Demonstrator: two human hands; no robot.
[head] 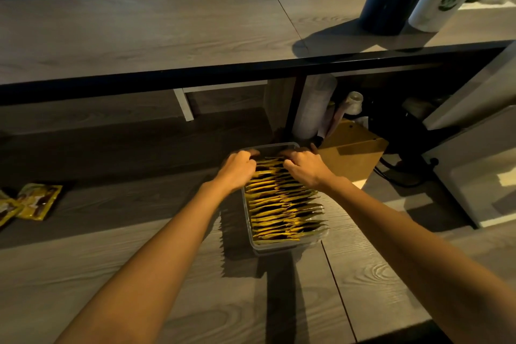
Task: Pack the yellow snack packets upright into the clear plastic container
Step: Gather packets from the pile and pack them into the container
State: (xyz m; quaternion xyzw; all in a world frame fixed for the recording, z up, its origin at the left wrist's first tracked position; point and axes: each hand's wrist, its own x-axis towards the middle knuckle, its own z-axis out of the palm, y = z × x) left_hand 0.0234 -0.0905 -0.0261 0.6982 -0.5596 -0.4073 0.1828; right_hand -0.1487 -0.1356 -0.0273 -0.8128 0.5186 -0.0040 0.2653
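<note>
Left grip (240,169) and right grip (304,169) hold packets (282,212) in container (279,249) on wood-grain counter (139,246).

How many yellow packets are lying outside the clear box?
2. One packet lies flat on the counter at far left; a second packet beside it is cut by the picture's edge. More may be hidden beyond it.

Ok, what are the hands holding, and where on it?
Both the left hand and right hand curl over the top edges of the upright yellow packets at the far end of the clear container.
</note>
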